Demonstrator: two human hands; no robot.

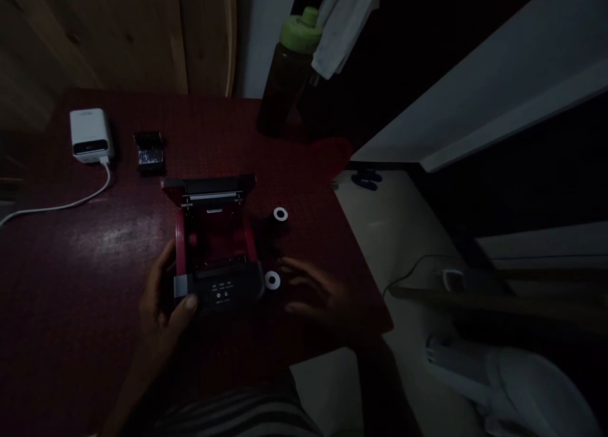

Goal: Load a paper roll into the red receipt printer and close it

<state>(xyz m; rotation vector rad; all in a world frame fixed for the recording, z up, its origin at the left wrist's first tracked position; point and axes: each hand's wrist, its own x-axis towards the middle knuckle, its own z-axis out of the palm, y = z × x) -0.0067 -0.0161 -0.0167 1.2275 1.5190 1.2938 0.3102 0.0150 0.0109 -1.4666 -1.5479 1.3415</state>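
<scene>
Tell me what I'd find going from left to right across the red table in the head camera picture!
white power bank → small black packet → open red printer → two white rings → right hand

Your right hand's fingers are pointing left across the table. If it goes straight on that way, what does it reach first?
Probably the white ring lying on the table, just ahead of the right hand. Just beyond it is the open red receipt printer. The dim light makes the depth uncertain, so the hand could pass slightly beside the ring.

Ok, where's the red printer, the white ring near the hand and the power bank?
Red printer [213,240]: head view, on its inside.
White ring [267,281]: head view, on its rim.
Power bank [89,130]: head view, on its top.
</scene>
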